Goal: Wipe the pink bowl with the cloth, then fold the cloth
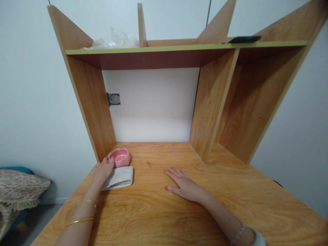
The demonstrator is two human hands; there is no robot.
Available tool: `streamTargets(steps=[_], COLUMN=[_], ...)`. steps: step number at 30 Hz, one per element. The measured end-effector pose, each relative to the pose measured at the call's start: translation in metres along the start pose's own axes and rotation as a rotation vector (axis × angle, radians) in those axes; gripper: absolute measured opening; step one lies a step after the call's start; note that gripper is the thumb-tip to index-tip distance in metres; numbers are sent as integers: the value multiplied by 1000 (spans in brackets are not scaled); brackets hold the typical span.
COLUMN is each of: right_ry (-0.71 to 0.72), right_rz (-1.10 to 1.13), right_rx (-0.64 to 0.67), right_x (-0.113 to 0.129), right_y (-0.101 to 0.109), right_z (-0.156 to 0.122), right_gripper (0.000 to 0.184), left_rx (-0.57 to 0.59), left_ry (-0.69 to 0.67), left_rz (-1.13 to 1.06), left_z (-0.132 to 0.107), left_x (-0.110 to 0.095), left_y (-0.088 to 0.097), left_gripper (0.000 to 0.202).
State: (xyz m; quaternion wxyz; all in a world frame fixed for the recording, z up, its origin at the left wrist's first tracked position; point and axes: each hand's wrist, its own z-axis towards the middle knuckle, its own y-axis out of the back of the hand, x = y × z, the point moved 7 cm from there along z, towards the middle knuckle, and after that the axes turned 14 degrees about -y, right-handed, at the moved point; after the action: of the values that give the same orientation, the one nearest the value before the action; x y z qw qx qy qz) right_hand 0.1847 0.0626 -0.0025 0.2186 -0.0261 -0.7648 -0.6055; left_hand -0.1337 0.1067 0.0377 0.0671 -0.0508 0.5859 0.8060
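At the back left of the wooden desk sits a pink ashtray with a notched rim. My left hand grips its left side, thumb against the near wall; the other fingers are partly hidden. A folded light grey cloth lies just in front of the ashtray, partly under my left hand and wrist. My right hand rests palm down on the desktop, fingers stretched out, holding nothing.
A wooden shelf unit with upright panels stands at the back of the desk. On its upper shelf are a crumpled clear plastic bag and a flat black object. A fringed woven cover is at the far left.
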Motion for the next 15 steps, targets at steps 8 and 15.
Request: streamTargets(steps=[8,15], right_ry=[-2,-13], right_rz=[-1,-7], right_rx=[-7,8], right_x=[0,1], right_y=[1,1], right_z=[-1,-1], right_gripper=[78,77], left_rx=[12,-21], left_ry=[160,208], left_rz=[-159,-335], left_z=[1,1], left_x=[4,1], left_y=[2,3], left_gripper=[48,40])
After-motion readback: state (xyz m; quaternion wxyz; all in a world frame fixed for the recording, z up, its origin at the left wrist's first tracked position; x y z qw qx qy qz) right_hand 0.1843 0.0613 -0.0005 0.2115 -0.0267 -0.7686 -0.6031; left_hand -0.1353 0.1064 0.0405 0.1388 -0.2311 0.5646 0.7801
